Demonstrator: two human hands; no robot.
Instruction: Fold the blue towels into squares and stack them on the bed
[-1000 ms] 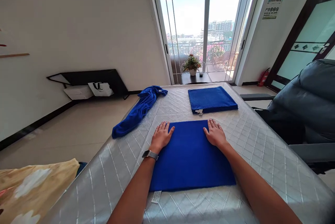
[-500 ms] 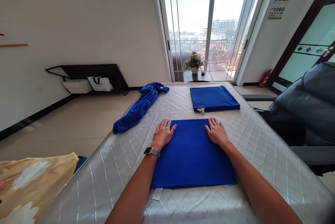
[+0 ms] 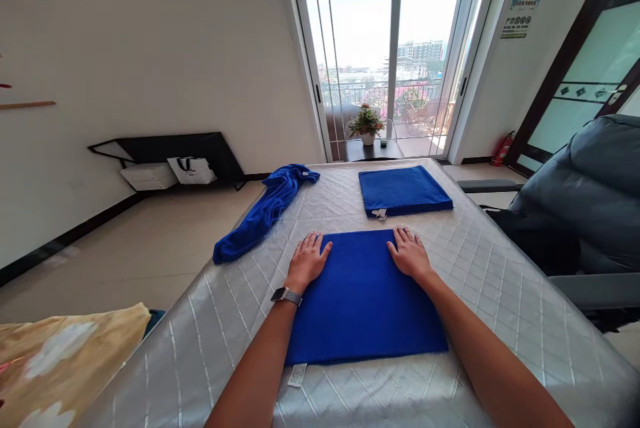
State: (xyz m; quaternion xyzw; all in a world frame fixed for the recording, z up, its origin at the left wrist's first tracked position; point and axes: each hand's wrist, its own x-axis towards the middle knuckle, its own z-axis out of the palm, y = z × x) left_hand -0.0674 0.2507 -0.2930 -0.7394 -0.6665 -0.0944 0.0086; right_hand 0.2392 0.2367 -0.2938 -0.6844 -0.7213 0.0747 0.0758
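A blue cloth (image 3: pixel 367 301), squared into a flat rectangle, lies right in front of me with a white tag (image 3: pixel 297 375) poking out at its near left corner. My left hand (image 3: pixel 307 259) rests flat on its far left corner, fingers stretched out; a watch (image 3: pixel 287 295) is on that wrist. On the far right corner lies my right hand (image 3: pixel 409 253), also flat with fingers apart. Beyond it is a stack of folded blue cloths (image 3: pixel 405 191) with a tag at its near edge. A crumpled blue cloth (image 3: pixel 265 211) lies along the left edge.
Everything blue lies on a silvery quilted surface (image 3: pixel 200 348). Left and near is a yellow floral blanket (image 3: pixel 70 361). To the right stands a grey padded chair (image 3: pixel 590 195). Behind are a potted plant (image 3: pixel 367 125) on a small table, a fire extinguisher (image 3: pixel 502 149) and a white bag (image 3: pixel 193 171).
The view has shifted slightly, so the scene sits a little lower and further left. Both hands stay flat on the folded cloth's far corners.
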